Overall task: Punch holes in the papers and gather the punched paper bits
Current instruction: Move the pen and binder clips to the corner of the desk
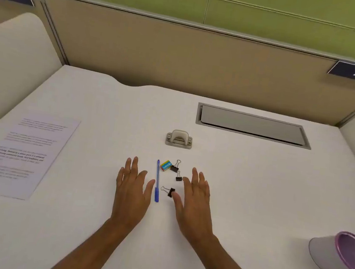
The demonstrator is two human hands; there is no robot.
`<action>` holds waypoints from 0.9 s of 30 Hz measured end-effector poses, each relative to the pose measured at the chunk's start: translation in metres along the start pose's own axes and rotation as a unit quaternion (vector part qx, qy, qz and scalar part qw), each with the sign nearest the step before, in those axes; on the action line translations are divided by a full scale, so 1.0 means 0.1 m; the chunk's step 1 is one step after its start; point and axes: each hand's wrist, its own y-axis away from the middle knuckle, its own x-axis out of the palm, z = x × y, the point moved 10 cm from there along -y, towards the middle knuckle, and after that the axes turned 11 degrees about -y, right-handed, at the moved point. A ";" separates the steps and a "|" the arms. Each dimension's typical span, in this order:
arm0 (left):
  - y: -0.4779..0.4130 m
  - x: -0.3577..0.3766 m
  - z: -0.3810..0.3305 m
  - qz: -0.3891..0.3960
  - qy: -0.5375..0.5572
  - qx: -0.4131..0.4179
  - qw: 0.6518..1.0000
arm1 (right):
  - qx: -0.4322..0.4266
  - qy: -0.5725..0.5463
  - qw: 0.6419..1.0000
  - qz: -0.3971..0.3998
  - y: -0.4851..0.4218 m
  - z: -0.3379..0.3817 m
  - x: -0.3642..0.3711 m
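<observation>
Looking like nothing's started yet; both hands, left [132, 186] and right [195, 197], flat, empty, no grip; punch [179, 139] untouched mid-surface; papers [24, 152] far left, unpunched; no bits.

On the desk [243, 186], the hole punch [179, 139] sits behind a pen [157, 180], a small box [166, 165] and three clips [175, 167]. Papers [23, 154] lie far left; a cup [340, 252] stands far right. The hands flank the pen and clips.
</observation>
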 end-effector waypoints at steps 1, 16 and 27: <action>-0.04 0.04 0.01 0.000 0.006 -0.003 1.000 | 0.000 0.004 1.000 0.010 -0.01 -0.01 0.04; -0.18 0.39 -0.11 0.019 -0.022 -0.019 0.999 | -0.058 0.013 0.998 -0.018 -0.08 -0.05 0.28; -0.16 0.44 -0.10 0.007 -0.034 -0.052 0.998 | -0.076 0.012 0.997 -0.030 -0.12 0.05 0.28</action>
